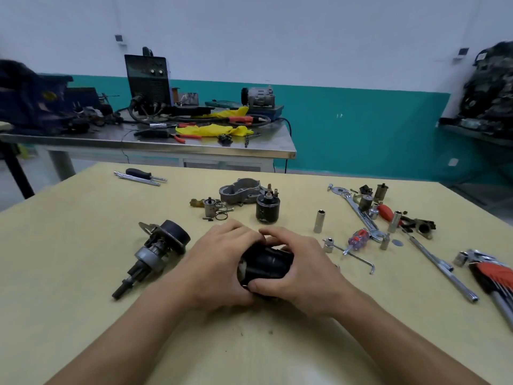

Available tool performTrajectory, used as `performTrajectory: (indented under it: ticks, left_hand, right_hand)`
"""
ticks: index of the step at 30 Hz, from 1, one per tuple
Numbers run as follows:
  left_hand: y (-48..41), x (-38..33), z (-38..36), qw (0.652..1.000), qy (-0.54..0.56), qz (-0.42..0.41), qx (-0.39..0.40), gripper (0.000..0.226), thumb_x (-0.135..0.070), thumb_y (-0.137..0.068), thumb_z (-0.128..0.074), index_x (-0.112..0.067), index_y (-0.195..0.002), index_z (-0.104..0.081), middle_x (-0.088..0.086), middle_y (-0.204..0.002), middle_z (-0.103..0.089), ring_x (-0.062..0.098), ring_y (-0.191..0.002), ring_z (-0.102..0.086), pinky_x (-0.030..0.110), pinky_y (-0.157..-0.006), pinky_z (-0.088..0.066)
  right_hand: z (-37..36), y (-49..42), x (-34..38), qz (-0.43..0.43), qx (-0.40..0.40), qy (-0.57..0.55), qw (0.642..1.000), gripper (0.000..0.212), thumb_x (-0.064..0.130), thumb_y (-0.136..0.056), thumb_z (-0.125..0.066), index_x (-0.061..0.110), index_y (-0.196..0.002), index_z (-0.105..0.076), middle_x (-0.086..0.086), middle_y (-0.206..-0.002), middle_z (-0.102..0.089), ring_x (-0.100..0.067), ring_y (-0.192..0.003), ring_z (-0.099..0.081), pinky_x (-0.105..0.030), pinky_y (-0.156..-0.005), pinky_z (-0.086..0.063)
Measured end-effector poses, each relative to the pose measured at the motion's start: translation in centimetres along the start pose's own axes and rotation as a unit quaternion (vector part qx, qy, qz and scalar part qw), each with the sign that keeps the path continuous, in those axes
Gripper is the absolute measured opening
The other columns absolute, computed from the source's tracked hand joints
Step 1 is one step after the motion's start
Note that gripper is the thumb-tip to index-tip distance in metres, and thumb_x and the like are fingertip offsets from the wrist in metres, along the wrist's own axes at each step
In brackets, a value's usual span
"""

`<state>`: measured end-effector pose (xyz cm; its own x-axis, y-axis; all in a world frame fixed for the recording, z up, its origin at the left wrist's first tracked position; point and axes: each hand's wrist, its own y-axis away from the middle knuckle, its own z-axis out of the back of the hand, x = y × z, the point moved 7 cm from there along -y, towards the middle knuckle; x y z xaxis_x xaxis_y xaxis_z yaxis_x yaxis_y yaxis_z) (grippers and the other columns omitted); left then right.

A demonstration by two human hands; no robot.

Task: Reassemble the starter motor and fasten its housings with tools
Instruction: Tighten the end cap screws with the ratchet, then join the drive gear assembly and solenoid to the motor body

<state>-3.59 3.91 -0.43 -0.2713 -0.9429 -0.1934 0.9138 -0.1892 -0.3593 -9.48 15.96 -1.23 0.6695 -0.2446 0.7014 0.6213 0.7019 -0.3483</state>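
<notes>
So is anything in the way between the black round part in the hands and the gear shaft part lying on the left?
Nothing visible. The left hand and right hand grip the black cylindrical motor housing; only bare pale yellow table lies between it and the grey-and-black geared shaft assembly.

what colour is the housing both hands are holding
The housing is black; the head view shows it best.

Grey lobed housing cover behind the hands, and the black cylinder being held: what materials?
The grey lobed housing cover: likely cast aluminium, matte, dull grey with rounded cast edges. The black cylinder, held by left hand and right hand: probably painted steel, semi-gloss, soft highlights.
</notes>
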Motion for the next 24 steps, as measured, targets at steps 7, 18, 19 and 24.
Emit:
performTrajectory:
  ticks: [7,18,19,24]
  left_hand:
    - [2.8,4.0,4.9,0.965,0.137,0.071,-0.212,0.044,-0.050,-0.070,-0.080,-0.031,-0.109,-0.068,-0.032,-0.108,-0.060,0.003,-0.111,-0.053,0.024,-0.092,-0.048]
    - [7.9,12.8,5.0,0.856,0.129,0.494,-0.082,0.127,-0.076,-0.051,-0.079,-0.021,-0.154,-0.028,0.009,-0.149,-0.036,0.030,-0.131,-0.046,0.046,-0.098,-0.045]
    - [7.8,12.7,4.7,0.856,0.124,0.498,-0.060,0.132,-0.073,-0.051,-0.083,-0.023,-0.156,-0.022,0.009,-0.151,-0.032,0.032,-0.132,-0.045,0.046,-0.097,-0.045]
    - [7.4,12.7,3.1,0.860,0.091,0.502,-0.019,0.124,-0.063,-0.059,-0.087,-0.021,-0.155,-0.021,0.006,-0.144,-0.049,0.028,-0.121,-0.052,0.034,-0.085,-0.041]
  right_hand:
    - [1.2,-0.1,-1.5,-0.046,0.055,0.054,0.996,0.088,0.054,-0.060,-0.086,0.046,-0.139,-0.048,0.024,-0.123,-0.060,0.006,-0.104,-0.062,-0.008,-0.086,-0.050]
    - [4.2,0.4,-2.8,-0.085,0.111,0.121,0.983,0.078,0.048,-0.068,-0.086,0.046,-0.137,-0.048,0.023,-0.127,-0.057,0.009,-0.106,-0.057,-0.002,-0.079,-0.045]
    - [4.0,0.4,-2.8,-0.085,0.113,0.131,0.981,0.082,0.052,-0.066,-0.086,0.045,-0.139,-0.047,0.023,-0.127,-0.057,0.007,-0.108,-0.057,-0.003,-0.081,-0.044]
    - [3.4,0.3,-2.6,-0.071,0.111,0.156,0.979,0.084,0.066,-0.060,-0.084,0.043,-0.134,-0.050,0.025,-0.120,-0.060,0.001,-0.107,-0.058,-0.009,-0.082,-0.044]
